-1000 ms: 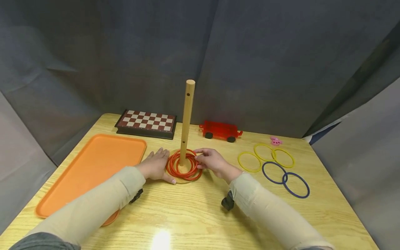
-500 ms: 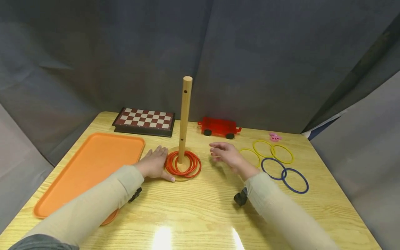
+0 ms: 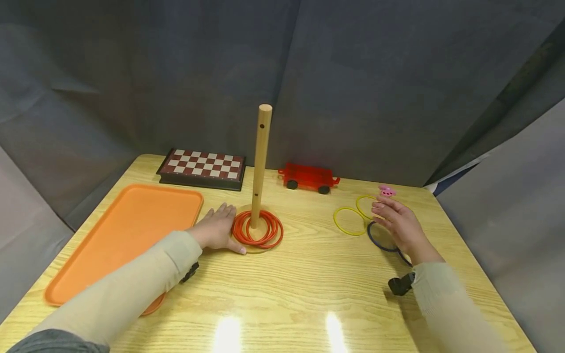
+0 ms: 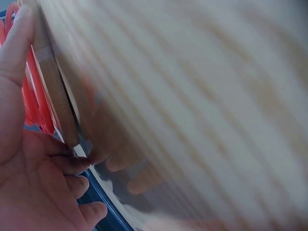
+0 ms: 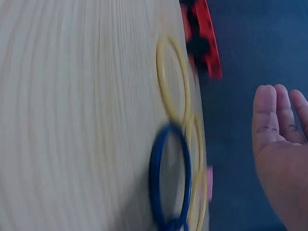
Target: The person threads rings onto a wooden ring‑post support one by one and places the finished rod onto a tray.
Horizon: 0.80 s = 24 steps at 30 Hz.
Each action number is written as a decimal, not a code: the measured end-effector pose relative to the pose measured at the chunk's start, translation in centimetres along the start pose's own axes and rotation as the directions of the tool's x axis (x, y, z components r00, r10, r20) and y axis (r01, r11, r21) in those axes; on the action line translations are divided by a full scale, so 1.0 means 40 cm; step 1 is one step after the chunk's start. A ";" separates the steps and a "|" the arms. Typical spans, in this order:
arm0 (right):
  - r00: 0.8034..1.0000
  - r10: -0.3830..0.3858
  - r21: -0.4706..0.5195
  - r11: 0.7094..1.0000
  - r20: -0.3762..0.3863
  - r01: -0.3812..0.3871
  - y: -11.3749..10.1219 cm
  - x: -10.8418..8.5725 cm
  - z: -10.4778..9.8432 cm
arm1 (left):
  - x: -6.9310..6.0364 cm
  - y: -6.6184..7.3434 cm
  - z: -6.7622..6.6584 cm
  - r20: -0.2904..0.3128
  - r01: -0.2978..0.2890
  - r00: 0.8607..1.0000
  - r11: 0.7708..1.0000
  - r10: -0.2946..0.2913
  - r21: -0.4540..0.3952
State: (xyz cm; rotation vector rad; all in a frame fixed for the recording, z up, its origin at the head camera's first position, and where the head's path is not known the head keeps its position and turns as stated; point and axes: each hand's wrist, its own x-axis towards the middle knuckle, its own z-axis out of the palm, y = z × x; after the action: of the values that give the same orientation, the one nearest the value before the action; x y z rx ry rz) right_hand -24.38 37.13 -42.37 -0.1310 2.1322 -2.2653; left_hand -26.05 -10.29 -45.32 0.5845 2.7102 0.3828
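A wooden peg (image 3: 260, 162) stands upright on a round base, with several red rings (image 3: 236, 229) lying around its foot. My left hand (image 3: 216, 230) rests against the left edge of the base, fingers extended and thumb along its front. The left wrist view shows the thumb and fingertips at the base's rim, close to the red rings (image 4: 36, 96). My right hand (image 3: 402, 226) hovers over blue and yellow rings at the right, fingers loosely bent, holding nothing. It partly hides them in the head view. The right wrist view shows a blue ring (image 5: 154, 178) and yellow rings (image 5: 161, 72).
An orange tray (image 3: 128, 230) lies at the left, partly under the left forearm. Along the back are a checkered board box (image 3: 203, 165), a red toy wagon (image 3: 308, 177) and a small pink toy (image 3: 387, 191). Dark curtains hang behind the table.
My right hand has left the red rings at the peg and moved right, over the blue and yellow rings. My left hand stays at the base.
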 end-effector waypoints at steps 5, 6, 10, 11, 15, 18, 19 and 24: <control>0.996 0.051 0.078 0.996 -0.071 -0.045 0.005 -0.035 -0.112 | 0.000 0.001 -0.001 -0.006 -0.004 1.000 1.000 0.004 0.005; 0.994 0.065 0.092 0.994 -0.088 -0.056 0.005 -0.043 -0.133 | 0.001 0.001 -0.002 -0.007 -0.004 1.000 1.000 0.004 0.005; 0.980 0.116 0.155 0.984 -0.161 -0.091 0.013 -0.081 -0.216 | 0.002 0.006 -0.005 -0.007 -0.005 1.000 1.000 0.005 0.006; 0.977 0.124 0.169 0.981 -0.174 -0.095 0.017 -0.092 -0.235 | 0.001 0.008 -0.006 -0.006 -0.005 1.000 1.000 0.005 0.006; 0.965 0.160 0.176 0.977 -0.208 -0.124 0.038 -0.130 -0.297 | -0.002 0.012 -0.009 -0.010 -0.005 1.000 1.000 0.005 0.008; 0.951 0.204 0.162 0.972 -0.232 -0.169 0.052 -0.148 -0.324 | -0.004 0.010 -0.008 -0.010 -0.005 1.000 1.000 0.005 0.008; 0.945 0.217 0.160 0.970 -0.245 -0.181 0.056 -0.152 -0.331 | -0.004 0.010 -0.008 -0.009 -0.005 1.000 1.000 0.005 0.008; 0.904 0.288 0.254 0.944 -0.316 -0.212 0.074 -0.162 -0.347 | -0.006 0.007 -0.007 -0.016 -0.007 1.000 1.000 0.007 0.017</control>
State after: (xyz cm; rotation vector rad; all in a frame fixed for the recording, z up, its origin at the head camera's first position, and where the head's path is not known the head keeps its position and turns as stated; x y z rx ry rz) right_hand -19.16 51.25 -46.40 0.5619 1.8767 -2.4800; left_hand -25.88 -10.20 -44.90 0.5978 2.7303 0.3682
